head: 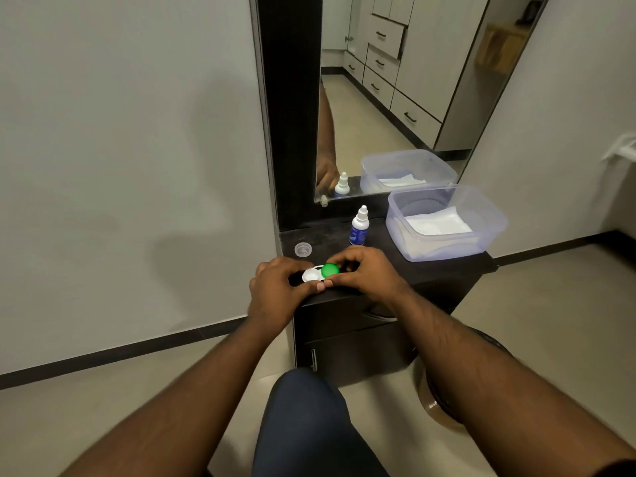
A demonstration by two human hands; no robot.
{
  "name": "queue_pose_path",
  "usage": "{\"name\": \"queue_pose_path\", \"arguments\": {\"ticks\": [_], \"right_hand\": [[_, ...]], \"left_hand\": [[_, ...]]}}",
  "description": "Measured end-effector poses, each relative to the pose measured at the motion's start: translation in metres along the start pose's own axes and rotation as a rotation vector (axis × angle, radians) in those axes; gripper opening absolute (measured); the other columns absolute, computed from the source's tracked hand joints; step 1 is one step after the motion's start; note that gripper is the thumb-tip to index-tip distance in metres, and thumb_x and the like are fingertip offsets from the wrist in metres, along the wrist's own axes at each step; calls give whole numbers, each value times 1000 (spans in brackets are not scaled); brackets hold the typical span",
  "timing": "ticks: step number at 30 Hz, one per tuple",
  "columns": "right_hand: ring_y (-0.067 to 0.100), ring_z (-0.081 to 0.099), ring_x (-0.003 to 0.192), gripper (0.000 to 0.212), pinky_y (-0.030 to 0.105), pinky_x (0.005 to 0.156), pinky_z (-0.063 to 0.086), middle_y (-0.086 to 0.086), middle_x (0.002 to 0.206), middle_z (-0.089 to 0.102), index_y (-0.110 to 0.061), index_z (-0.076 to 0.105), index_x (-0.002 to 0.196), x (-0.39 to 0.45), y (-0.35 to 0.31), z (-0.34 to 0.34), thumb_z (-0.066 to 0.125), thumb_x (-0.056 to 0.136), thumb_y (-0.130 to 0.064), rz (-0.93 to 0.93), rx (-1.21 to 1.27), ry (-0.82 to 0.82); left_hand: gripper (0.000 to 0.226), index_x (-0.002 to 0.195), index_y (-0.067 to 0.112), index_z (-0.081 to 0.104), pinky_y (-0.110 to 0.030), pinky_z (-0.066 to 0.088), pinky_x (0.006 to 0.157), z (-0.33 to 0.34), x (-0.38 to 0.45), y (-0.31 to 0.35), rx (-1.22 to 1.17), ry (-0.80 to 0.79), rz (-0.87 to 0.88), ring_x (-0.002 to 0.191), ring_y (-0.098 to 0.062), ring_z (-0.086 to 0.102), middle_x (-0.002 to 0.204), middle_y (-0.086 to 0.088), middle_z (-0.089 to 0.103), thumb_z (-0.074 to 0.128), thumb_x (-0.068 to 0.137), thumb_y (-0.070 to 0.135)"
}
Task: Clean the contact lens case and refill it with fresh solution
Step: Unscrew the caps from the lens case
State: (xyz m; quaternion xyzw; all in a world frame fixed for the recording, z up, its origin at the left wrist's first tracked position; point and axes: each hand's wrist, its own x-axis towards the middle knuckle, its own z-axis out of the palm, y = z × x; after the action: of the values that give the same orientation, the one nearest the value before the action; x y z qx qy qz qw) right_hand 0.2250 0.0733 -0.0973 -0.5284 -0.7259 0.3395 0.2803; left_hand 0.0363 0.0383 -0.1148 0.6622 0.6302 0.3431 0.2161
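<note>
1. The lens case (315,274) sat at the tabletop (430,270) front edge, just before the solution bottle (359,226).
2. Left hand (278,287) fingers steadied it; right hand (364,273) fingers pinched the green cap (329,270).
3. The white well looked uncapped; whether cleaning or refilling was done was unclear.

White lens case (312,275), green cap (330,270) on, solution bottle (359,226) upright behind

I see a plain wall (120,149) on the left, a tall mirror (395,80) far ahead showing drawers, a dark cabinet (361,339) below it, and pale floor tiles (550,304).
</note>
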Motion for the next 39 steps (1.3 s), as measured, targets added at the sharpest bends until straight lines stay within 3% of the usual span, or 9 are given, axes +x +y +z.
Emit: {"name": "queue_pose_path", "arguments": {"ticks": [6, 9, 14, 18, 23, 26, 29, 34, 39], "right_hand": [[11, 61, 88, 35, 24, 79, 52, -7, 95, 66, -19, 73, 104, 3, 0, -3, 82, 70, -20, -65, -30, -44], [8, 60, 93, 40, 19, 83, 48, -6, 100, 64, -14, 70, 111, 4, 2, -4, 80, 73, -20, -128, -60, -63], [8, 58, 100, 44, 21, 90, 47, -9, 107, 61, -19, 65, 120, 6, 6, -10, 76, 78, -19, -127, -51, -163], [9, 58, 93, 55, 23, 88, 48, -11, 101, 59, -23, 61, 126, 4, 8, -7, 78, 74, -15, -130, 8, -123], [10, 61, 98, 51, 31, 93, 51, -8, 104, 63, -22, 63, 123, 2, 10, -9, 75, 76, -9, -143, 55, -80], [6, 58, 107, 53, 27, 98, 48, -6, 114, 62, -25, 61, 125, 0, 7, -10, 74, 76, -7, -127, 82, -135], [8, 57, 103, 55, 24, 94, 48, -6, 107, 58, -26, 63, 121, 1, 3, -7, 81, 71, -16, -131, 56, -117], [7, 56, 114, 46, 25, 97, 47, -3, 121, 62, -20, 64, 121, 0, 3, -17, 61, 81, 2, -60, 164, -185], [8, 58, 104, 47, 30, 95, 49, -7, 109, 60, -25, 65, 118, 2, 3, -5, 79, 74, -22, -137, 44, -113]], "left_hand": [[37, 106, 39, 70, -50, 48, 86, 2, 3, -1, -48, -37, -73, 96, -10, 54, 97, 20, 57, 77, 71, 48], [36, 106, 38, 69, -48, 42, 90, 1, 5, 0, -37, -42, -92, 101, -12, 53, 99, 19, 56, 76, 72, 46], [34, 104, 39, 69, -42, 37, 88, -2, 4, 4, -41, -49, -112, 93, -6, 49, 97, 19, 55, 77, 71, 46], [32, 101, 39, 69, -44, 39, 90, -3, 4, 4, -72, -41, -112, 93, -6, 51, 97, 18, 56, 78, 71, 45], [32, 101, 39, 69, -49, 42, 91, -2, 2, 5, -76, -42, -119, 93, -6, 50, 95, 20, 54, 78, 71, 46], [30, 100, 41, 68, -49, 42, 90, -2, 2, 3, -63, -48, -116, 91, -5, 50, 92, 21, 52, 77, 72, 46], [28, 98, 41, 69, -50, 43, 89, -1, 3, 2, -56, -44, -110, 89, -4, 49, 91, 21, 52, 77, 72, 46], [28, 97, 43, 68, -52, 44, 89, 0, 3, 2, -57, -51, -115, 89, -6, 50, 94, 19, 53, 77, 71, 47], [26, 94, 43, 67, -51, 46, 88, 0, 3, 1, -82, -56, -101, 89, -6, 53, 92, 19, 54, 78, 70, 47]]}}
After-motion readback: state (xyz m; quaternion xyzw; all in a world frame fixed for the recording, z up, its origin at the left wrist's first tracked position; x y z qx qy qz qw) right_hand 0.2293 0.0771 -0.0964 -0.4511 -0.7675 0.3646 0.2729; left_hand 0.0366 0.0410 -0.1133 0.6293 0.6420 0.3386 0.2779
